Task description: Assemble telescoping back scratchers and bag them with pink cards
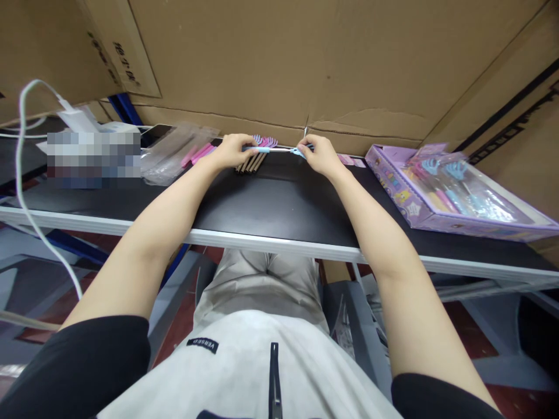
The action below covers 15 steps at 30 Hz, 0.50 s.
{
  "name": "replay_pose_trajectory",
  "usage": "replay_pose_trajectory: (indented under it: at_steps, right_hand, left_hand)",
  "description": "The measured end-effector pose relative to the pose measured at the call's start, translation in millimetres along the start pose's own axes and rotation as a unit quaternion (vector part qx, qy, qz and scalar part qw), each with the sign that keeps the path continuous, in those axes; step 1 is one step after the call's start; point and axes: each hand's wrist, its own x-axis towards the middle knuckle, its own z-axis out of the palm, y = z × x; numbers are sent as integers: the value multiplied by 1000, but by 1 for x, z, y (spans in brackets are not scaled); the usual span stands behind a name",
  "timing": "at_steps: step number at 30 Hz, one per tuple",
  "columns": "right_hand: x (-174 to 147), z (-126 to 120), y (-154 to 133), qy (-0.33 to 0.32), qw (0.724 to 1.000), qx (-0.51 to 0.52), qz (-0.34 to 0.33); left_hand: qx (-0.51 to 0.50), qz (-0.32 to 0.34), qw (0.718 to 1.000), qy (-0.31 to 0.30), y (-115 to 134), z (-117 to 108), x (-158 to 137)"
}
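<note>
Left hand (237,150) pinches the blue stick (262,150) by its handle, right hand (321,153) by its claw, over the table (271,201). Apparently partway: it's unbagged (like the brown-handled sticks (253,164) alongside); bagged sticks (456,189) lie in the purple box (441,223).

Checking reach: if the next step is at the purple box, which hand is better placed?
Right, probably: the right hand is nearer the purple box, on that side. The left hand is farther off. Both hold the blue-handled rod, though.
</note>
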Motion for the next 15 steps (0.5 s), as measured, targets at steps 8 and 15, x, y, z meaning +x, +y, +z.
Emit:
replay_pose_trajectory:
  at_steps: [8, 15]
  right_hand:
    - [-2, 21, -9, 96, 918, 355, 148]
    - [-6, 33, -33, 122, 852, 451, 236]
  left_hand:
    - [-56, 17, 998, 18, 12, 5, 1]
    - [-61, -2, 997, 40, 26, 7, -2]
